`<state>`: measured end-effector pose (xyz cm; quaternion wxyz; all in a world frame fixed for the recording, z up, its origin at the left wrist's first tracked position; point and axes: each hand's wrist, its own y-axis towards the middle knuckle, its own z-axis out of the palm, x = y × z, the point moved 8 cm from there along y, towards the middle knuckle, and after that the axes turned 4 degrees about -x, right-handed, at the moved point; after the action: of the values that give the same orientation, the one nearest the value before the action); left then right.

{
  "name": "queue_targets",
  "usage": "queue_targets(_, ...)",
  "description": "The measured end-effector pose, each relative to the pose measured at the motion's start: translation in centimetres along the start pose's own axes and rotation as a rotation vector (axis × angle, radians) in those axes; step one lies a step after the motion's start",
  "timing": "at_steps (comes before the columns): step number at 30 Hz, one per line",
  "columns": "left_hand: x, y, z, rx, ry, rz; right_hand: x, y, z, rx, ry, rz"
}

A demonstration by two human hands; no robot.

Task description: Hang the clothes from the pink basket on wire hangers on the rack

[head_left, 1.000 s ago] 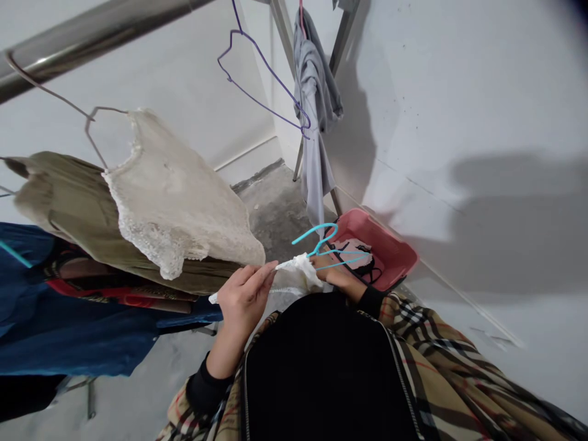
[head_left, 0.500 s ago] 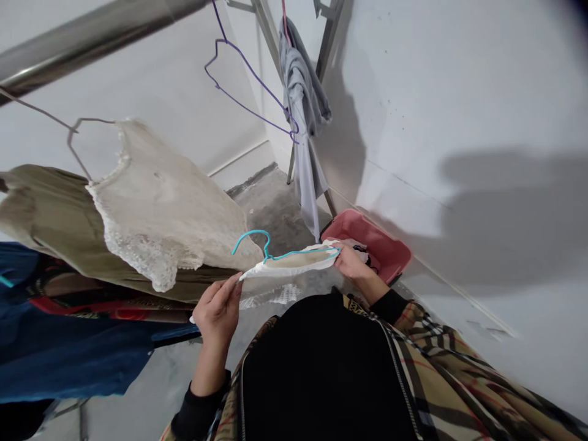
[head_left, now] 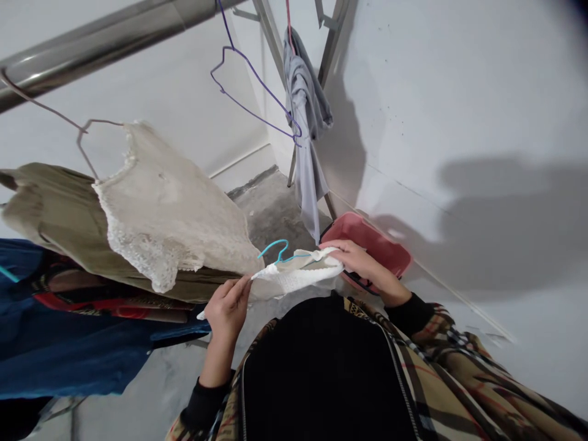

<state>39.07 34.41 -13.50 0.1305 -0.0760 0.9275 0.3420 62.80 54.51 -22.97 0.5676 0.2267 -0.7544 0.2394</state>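
A small white lace garment [head_left: 298,275] is stretched over a turquoise wire hanger [head_left: 278,250] in front of my chest. My left hand [head_left: 227,309] pinches the garment's left end, fingers closed. My right hand [head_left: 362,262] grips its right end together with the hanger's arm. Behind my right hand a pink plastic basin [head_left: 374,236] sits on the floor by the wall.
A steel rail [head_left: 105,40] runs overhead. From it hang a cream lace top [head_left: 169,202], an olive garment [head_left: 59,214], a blue garment [head_left: 68,349], an empty purple hanger [head_left: 255,86] and a grey cloth [head_left: 305,122]. White walls close in on the right.
The garment now sits spread along the turquoise hanger, held at both ends. Both hands have drawn apart and lifted it away from the pink basin.
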Motion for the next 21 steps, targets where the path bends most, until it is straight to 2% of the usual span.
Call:
queue_targets(2, 0.3, 0.0, 0.1, -0.006, -0.105, -0.052, 2.7, -1.2, 0.6, 0.19, -0.179, -0.106)
queue_targets(3, 0.5, 0.0, 0.1, 0.003, -0.16, -0.079, 3.7, -1.6, 0.4, 0.22, -0.237, -0.137)
queue_targets(8, 1.3, 0.5, 0.1, 0.059, -0.305, -0.151, 6.2, -1.6, -2.4, 0.053, -0.444, -0.255)
queue_targets(14, 1.8, 0.9, 0.3, 0.076, -0.393, -0.21, 6.7, -1.1, -3.0, -0.045, -0.662, -0.443)
queue_targets(16, 2.1, 0.8, 0.6, 0.083, -0.413, -0.246, 7.4, -1.1, -3.0, -0.057, -0.635, -0.526)
queue_targets(18, 2.5, 0.8, 0.9, 0.077, -0.424, -0.287, 8.2, -1.3, -2.9, -0.02, -0.508, -0.583)
queue_targets(21, 3.1, 0.7, 1.3, 0.04, -0.442, -0.328, 9.2, -1.4, -2.5, 0.06, -0.317, -0.589)
